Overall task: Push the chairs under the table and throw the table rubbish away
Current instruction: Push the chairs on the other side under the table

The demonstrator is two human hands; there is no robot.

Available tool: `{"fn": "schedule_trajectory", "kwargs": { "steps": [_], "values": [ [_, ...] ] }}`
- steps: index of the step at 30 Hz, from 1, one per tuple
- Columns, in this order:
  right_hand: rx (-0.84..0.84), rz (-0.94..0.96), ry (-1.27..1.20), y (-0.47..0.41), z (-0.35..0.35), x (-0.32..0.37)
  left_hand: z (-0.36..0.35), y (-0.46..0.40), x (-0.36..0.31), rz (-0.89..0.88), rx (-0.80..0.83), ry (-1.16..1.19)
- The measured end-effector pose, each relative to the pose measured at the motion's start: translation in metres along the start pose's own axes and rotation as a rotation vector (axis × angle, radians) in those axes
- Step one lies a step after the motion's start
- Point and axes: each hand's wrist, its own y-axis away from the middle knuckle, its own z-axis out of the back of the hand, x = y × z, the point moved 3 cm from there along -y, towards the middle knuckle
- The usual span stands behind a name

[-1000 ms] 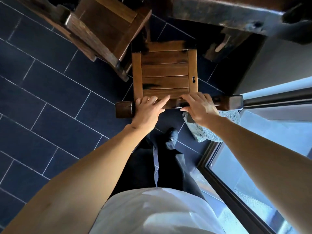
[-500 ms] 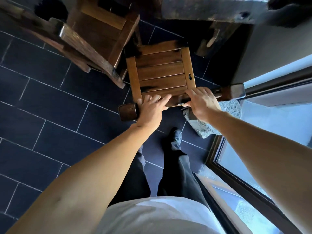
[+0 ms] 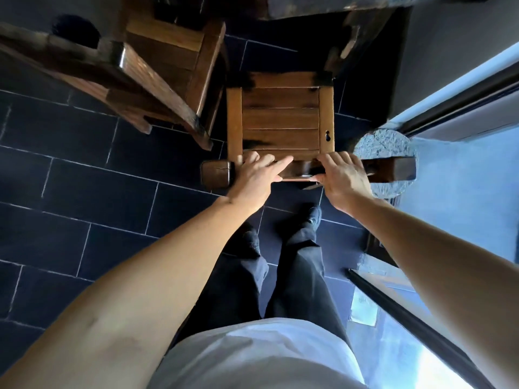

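A wooden slatted chair (image 3: 280,119) stands straight below me, its seat facing the dark wooden table (image 3: 323,7) at the top edge. My left hand (image 3: 254,178) grips the chair's dark top rail (image 3: 217,174) near its left end. My right hand (image 3: 344,178) grips the same rail right of the middle. The seat's far edge lies in the table's shadow. A second wooden chair (image 3: 165,71) stands tilted to the left of it, close beside the seat. No rubbish is visible.
Dark tiled floor (image 3: 84,197) spreads to the left. A round speckled stone (image 3: 384,144) sits on the floor right of the chair. A glass sliding door with a dark frame (image 3: 421,318) runs along the right. My feet stand just behind the chair.
The chair has slid forward towards the table with both hands on its top rail, and my feet have stepped after it. The stone now shows beside the chair rather than behind the rail.
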Motion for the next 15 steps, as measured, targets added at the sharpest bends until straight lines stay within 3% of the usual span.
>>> {"fn": "schedule_trajectory", "kwargs": {
  "steps": [5, 10, 15],
  "values": [
    [0.035, -0.043, -0.025, 0.024, -0.012, 0.01, 0.003, 0.01, 0.009, -0.11, 0.046, 0.014],
    [-0.092, -0.056, -0.004, 0.041, -0.016, -0.004, 0.005, 0.014, 0.008, -0.107, 0.002, 0.006],
    [-0.11, -0.067, 0.011, 0.041, -0.022, -0.006, 0.007, 0.012, 0.008, -0.092, 0.02, 0.044]
  ]
}}
